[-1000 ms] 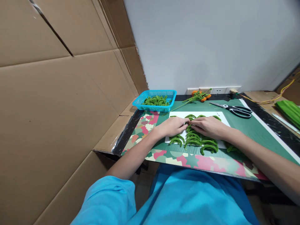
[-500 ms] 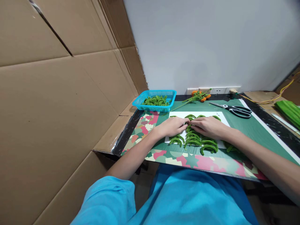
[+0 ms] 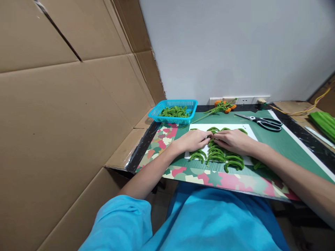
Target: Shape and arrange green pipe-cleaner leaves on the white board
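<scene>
My left hand (image 3: 194, 139) and my right hand (image 3: 232, 140) meet over a white sheet (image 3: 187, 154), fingertips almost touching. Both are closed in a pinch. What sits between the fingers is mostly covered; it looks like a short green pipe cleaner. Bent green pipe cleaners (image 3: 216, 154) lie in rows of arcs just below and around the hands, some under the fingers. One cluster (image 3: 234, 163) overhangs the sheet's near edge. More arcs (image 3: 259, 164) are partly hidden beneath my right forearm.
A blue plastic basket (image 3: 172, 121) of folded green pieces (image 3: 175, 112) stands at the back left. Orange flowers on green stems (image 3: 227, 106) and black-handled scissors (image 3: 269, 124) lie behind the sheet. A green bundle (image 3: 324, 124) is at far right. Cardboard (image 3: 65, 115) walls the left side.
Both hands hold nearly the same pinched position over the sheet. The view has shifted very slightly; nothing else visibly differs.
</scene>
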`<state>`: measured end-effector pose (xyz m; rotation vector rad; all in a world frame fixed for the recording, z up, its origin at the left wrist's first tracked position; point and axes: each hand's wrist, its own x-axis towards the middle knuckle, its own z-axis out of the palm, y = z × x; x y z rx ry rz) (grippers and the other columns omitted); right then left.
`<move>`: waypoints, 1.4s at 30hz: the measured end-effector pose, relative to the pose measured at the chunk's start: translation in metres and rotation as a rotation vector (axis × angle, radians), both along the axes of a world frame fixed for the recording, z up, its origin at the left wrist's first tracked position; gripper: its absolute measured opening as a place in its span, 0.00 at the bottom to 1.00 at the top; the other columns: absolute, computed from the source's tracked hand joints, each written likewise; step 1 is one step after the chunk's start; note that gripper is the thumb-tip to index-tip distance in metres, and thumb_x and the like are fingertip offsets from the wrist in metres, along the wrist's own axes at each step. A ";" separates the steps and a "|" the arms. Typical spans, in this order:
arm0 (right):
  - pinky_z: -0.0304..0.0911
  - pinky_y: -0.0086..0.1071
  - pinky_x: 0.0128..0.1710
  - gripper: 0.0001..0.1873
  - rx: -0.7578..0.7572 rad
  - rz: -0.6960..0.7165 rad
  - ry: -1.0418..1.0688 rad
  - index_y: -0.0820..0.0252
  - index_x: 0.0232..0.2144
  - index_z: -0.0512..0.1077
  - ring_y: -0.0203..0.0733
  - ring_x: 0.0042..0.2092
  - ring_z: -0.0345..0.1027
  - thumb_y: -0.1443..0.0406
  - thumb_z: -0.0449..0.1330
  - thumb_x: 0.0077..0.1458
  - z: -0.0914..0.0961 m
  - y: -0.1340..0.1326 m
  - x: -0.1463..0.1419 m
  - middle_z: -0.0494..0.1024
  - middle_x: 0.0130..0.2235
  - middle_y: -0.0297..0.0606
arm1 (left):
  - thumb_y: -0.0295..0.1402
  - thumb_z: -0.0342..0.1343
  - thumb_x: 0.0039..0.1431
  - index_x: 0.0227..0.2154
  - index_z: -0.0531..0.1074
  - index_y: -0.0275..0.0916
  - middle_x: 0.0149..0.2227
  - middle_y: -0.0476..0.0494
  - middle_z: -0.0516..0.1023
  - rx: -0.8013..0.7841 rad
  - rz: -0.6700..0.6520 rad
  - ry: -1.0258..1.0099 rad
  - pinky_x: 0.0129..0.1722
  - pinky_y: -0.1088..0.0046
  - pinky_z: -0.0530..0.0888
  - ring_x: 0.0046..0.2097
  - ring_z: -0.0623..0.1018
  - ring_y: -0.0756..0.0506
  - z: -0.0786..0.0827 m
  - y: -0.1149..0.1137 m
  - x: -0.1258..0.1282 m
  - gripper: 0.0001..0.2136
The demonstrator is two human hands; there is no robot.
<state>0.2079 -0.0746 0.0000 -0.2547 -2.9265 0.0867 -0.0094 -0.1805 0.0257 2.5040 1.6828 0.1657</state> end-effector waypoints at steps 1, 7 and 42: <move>0.60 0.35 0.35 0.18 0.000 -0.001 -0.005 0.58 0.51 0.75 0.47 0.41 0.78 0.60 0.47 0.76 0.000 0.000 0.000 0.84 0.46 0.45 | 0.36 0.45 0.75 0.52 0.74 0.41 0.41 0.41 0.84 -0.001 0.001 -0.001 0.39 0.68 0.71 0.42 0.82 0.40 0.000 0.000 0.000 0.14; 0.58 0.34 0.34 0.17 0.003 0.000 -0.006 0.59 0.51 0.75 0.46 0.40 0.78 0.61 0.48 0.76 0.000 0.001 0.001 0.84 0.46 0.44 | 0.36 0.45 0.75 0.52 0.74 0.41 0.41 0.41 0.83 -0.001 -0.004 -0.008 0.40 0.69 0.71 0.43 0.82 0.41 -0.002 0.002 0.000 0.14; 0.57 0.34 0.35 0.17 0.000 -0.003 0.013 0.58 0.51 0.75 0.46 0.39 0.77 0.60 0.48 0.76 -0.003 0.003 -0.001 0.83 0.44 0.43 | 0.37 0.46 0.75 0.52 0.74 0.42 0.42 0.40 0.84 0.003 0.010 -0.001 0.40 0.68 0.72 0.42 0.82 0.40 -0.002 0.001 -0.002 0.13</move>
